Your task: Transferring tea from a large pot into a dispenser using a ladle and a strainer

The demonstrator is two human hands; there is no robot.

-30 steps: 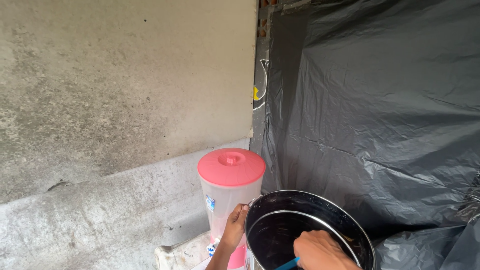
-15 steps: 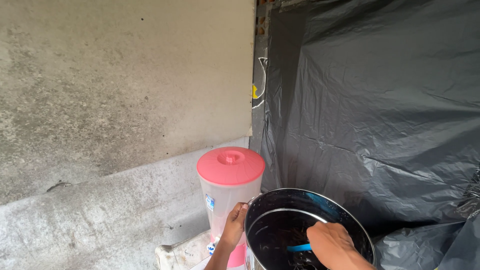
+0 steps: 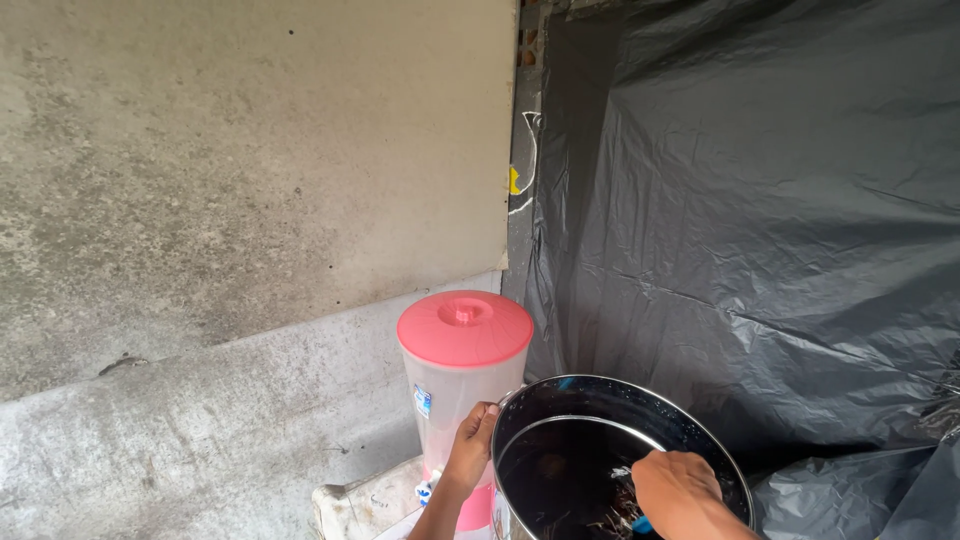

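Pot [image 3: 610, 400]: low in view, right of centre; liquid inside.
Left hand [image 3: 472, 445]: on the pot's left rim, between the pot and the dispenser.
Right hand [image 3: 678, 488]: inside the pot, over the liquid, toward its right side.
Lidded dispenser [image 3: 462, 385]: just left of the pot and behind the left hand, touching or nearly touching the pot.
Wall [image 3: 250, 180]: behind the dispenser, filling the left half.
Ledge [image 3: 200, 430]: along the wall's foot, left of the dispenser.
Plastic sheet [image 3: 760, 200]: hanging behind and right of the pot.

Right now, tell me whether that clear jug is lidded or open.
Lidded. The clear jug stands upright with its pink lid seated flat across the top, covering the whole rim.
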